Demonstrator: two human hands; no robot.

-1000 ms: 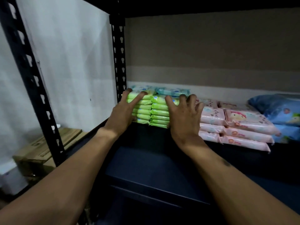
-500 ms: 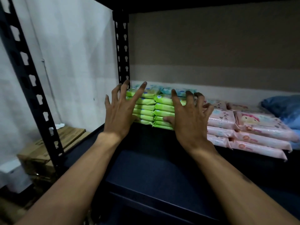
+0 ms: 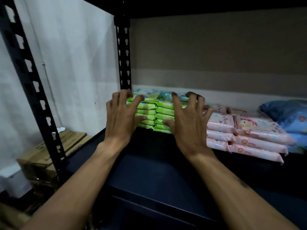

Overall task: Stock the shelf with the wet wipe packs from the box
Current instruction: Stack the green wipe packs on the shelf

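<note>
**Green stacks set at the back, more stocking likely to come**

Two side-by-side stacks of flat green plastic wet wipe packs stand on the dark blue shelf board, just right of the black perforated steel upright. The left hand claws over the stack nearer the upright, with its fingertips hooked on the top pack and its thumb against the lower ones. The right hand clasps the farther stack the same way. Neither carries a loose pack, so this looks like squaring up. Pink packs lie farther right of the upright. All packs sit along the back of the board. Brown cardboard boxes lie left of the upright, and I cannot tell whether they hold more.
</note>
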